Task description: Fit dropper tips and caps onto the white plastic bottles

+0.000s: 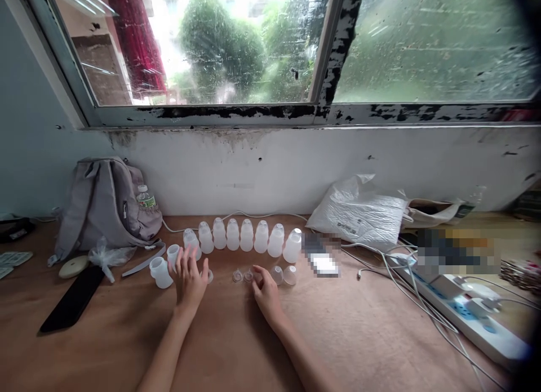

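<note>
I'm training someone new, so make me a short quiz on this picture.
1. Which hand is nearer the two open-topped bottles: A, left; B, right?
2. True or false: the backpack stands right of the silvery parcel.
3. Fill in: two clear domes sit just to the ___ of the right hand.

Key: 1. A, the left hand. 2. False; the backpack stands left of the silvery parcel. 3. right.

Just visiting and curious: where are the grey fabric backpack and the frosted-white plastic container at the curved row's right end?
Grey fabric backpack (103,207): head view, middle of its body.
Frosted-white plastic container (292,247): head view, middle of its side.
</note>
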{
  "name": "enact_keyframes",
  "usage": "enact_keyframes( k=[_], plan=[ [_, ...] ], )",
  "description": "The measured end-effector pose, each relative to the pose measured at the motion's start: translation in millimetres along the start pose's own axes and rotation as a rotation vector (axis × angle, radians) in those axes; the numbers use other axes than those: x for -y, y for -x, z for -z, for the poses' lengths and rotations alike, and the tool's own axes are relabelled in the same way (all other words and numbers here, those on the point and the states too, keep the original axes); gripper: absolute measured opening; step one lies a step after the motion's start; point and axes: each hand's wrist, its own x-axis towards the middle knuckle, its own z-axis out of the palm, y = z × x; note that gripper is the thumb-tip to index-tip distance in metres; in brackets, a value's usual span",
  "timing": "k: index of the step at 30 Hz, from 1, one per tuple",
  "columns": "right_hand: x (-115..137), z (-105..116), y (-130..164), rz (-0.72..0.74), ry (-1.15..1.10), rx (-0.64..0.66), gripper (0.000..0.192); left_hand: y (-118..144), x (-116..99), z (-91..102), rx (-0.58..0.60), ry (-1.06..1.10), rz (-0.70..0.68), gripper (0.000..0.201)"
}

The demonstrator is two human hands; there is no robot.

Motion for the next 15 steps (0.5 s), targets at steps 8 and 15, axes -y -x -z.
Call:
enact_keyframes(
  k=[8,15],
  plan=[
    [7.9,6.3,5.4,0.009,-0.045,-0.015,0.03,-71.7,18.2,-2.5,0.03,-0.13,0.145,0.036],
    [18.7,20.0,18.5,-0.012,-0.1,-0.051,0.02,-49.4,2.3,21.4,-0.195,0.114,0.067,0.034]
  ],
)
